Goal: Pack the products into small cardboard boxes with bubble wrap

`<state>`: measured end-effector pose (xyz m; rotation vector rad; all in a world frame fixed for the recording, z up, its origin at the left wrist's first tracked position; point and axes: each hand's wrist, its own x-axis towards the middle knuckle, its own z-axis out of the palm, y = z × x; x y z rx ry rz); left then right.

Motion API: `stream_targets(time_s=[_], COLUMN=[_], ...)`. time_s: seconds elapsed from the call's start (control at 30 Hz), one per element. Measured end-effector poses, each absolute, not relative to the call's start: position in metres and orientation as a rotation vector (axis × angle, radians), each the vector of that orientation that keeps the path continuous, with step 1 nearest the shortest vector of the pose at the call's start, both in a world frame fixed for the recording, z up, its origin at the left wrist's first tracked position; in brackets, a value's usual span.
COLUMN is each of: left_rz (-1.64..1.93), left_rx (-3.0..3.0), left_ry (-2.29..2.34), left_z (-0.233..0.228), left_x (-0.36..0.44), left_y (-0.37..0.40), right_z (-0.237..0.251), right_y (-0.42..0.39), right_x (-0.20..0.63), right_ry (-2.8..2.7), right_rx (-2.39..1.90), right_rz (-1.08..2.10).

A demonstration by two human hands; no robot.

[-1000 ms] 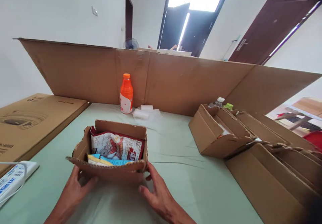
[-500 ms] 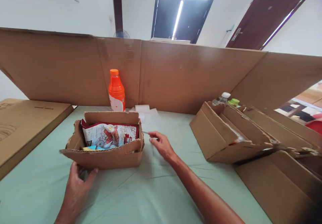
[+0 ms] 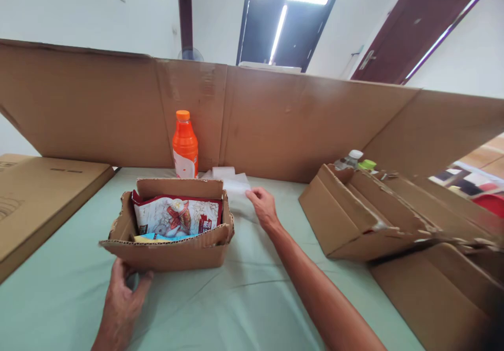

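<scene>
A small cardboard box with torn upper edges stands open on the green cloth. Inside it leans a white and maroon food packet, with a light blue and yellow packet in front, mostly hidden. My left hand is at the box's near left corner, thumb and fingers apart; some fingertips are hidden by the box. Beyond the box's right end, my right hand pinches the edge of a thin translucent white plastic sheet lying on the cloth.
An orange bottle stands behind the box, against a cardboard screen. More open cardboard boxes stand at the right, one holding bottles with white and green caps. A flat carton lies at the left.
My right hand has moved up and slightly right from beside the box, and its fingers have closed on the plastic sheet's edge. My left hand stays by the box corner. The view has shifted slightly.
</scene>
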<state>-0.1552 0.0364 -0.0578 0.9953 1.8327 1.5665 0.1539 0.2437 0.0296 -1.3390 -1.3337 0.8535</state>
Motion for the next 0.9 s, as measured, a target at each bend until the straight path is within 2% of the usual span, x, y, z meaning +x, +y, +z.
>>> stream_targets(time_s=[0.17, 0.37, 0.5, 0.73, 0.83, 0.9], left_rz=[1.59, 1.703, 1.457, 1.29, 1.259, 1.207], left_rx=[1.032, 1.539, 2.06, 2.556, 2.548, 2.342], left_ry=[1.866, 2.026, 1.752, 1.189, 0.928, 0.865], left_z=[-0.04, 0.004, 0.012, 0.025, 0.024, 0.02], left_x=[-0.151, -0.107, -0.063, -0.022, -0.011, -0.006], left_y=[0.03, -0.036, -0.068, -0.059, -0.055, -0.053], right_z=[0.053, 0.05, 0.04, 0.036, 0.035, 0.033], right_y=[0.151, 0.045, -0.01, -0.075, -0.093, -0.101], right_x=[0.224, 0.234, 0.222, 0.218, 0.219, 0.219], right_ry=[-1.155, -1.004, -0.921, -0.872, -0.812, -0.747], right_rx=[-1.334, -1.285, -1.198, -1.185, -1.141, -1.053], right_rz=[1.007, 1.283, 1.557, 1.904, 1.982, 2.029])
